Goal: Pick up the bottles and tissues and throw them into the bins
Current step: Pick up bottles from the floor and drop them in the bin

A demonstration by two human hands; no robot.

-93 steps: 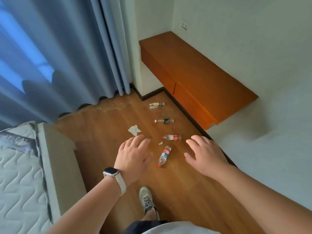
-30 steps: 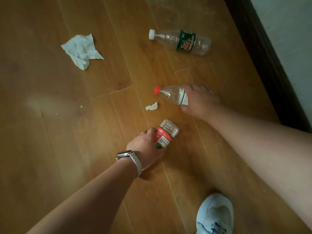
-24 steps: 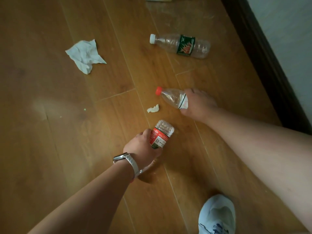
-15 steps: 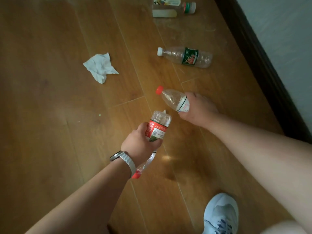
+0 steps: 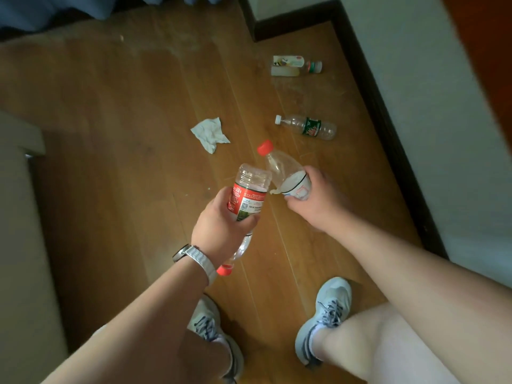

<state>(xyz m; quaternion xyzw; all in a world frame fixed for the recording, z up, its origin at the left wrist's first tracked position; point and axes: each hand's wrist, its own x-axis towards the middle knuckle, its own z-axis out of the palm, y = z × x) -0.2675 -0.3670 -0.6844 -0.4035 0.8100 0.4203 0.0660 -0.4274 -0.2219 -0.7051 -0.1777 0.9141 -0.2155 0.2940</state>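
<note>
two bottles up, no bin in sight

left hand (image 5: 221, 224) wraps the red-label bottle (image 5: 248, 195), cap down; right hand (image 5: 317, 202) curls round the white-label bottle (image 5: 285, 173). both look empty, so light: carry them firmly. crumpled tissue (image 5: 210, 133), green-label bottle (image 5: 307, 126) and a far bottle (image 5: 291, 66) lie on the floor (image 5: 110, 134).

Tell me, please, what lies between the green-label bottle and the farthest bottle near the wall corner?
Only bare wooden floor lies between the green-label bottle and the farthest bottle, as the head view shows; nothing rests there.
</note>
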